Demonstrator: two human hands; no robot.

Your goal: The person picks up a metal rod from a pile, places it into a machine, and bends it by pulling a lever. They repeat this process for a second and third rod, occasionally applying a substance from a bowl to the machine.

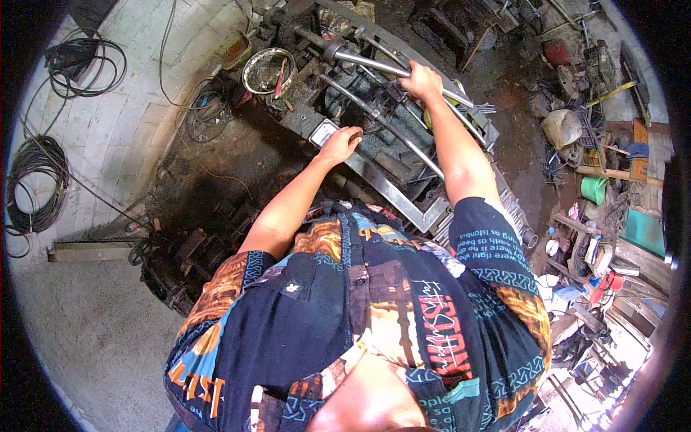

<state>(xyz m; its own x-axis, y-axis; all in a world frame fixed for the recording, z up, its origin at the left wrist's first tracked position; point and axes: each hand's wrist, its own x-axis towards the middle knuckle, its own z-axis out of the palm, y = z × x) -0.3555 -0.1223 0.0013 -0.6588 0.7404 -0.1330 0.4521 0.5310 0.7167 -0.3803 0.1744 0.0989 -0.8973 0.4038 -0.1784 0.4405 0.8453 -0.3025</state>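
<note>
A long metal machine with several shiny rods lies in front of me. My right hand [423, 81] is wrapped round the thick polished rod [371, 63] near its middle. Lower and to the left, my left hand [340, 144] rests at the near edge of the machine, beside a small pale rectangular plate [323, 132]. Its fingers are bent over a small dark part that I cannot make out. A thinner rod [389, 126] slants between the two hands. The metal frame [392, 193] of the machine runs along the side nearest my body.
A round container [268, 72] with a brush-like tool stands left of the machine. Coiled black cables [36, 183] lie on the floor at the far left. At the right are a green bucket [594, 189], a whitish container [561, 128] and piled scrap.
</note>
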